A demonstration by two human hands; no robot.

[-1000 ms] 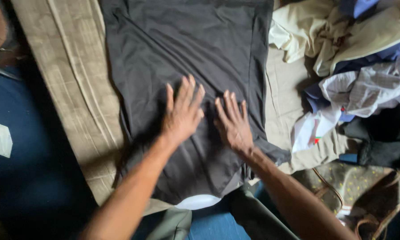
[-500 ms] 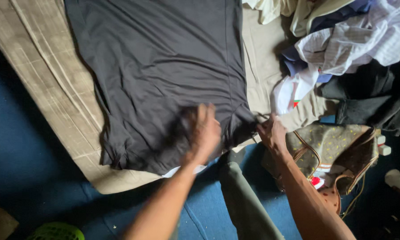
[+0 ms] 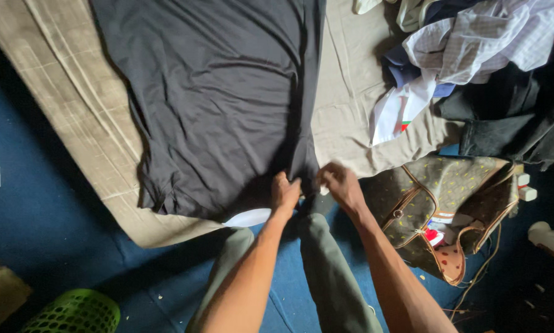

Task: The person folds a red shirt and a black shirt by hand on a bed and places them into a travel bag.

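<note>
A black garment lies spread flat on a beige cloth-covered pad. My left hand and my right hand are close together at the garment's near right corner, both pinching its lower hem. A white piece pokes out from under the near edge of the garment. My knees in grey-green trousers are just below the hands.
A pile of mixed clothes lies at the upper right, with dark garments beside it. A patterned brown handbag sits open at the right. A green basket is at the lower left on the blue floor.
Both hands left the middle of the black garment and came down to its near right corner, closing on the hem. The right edge of the garment has shifted left, exposing more beige cloth.
</note>
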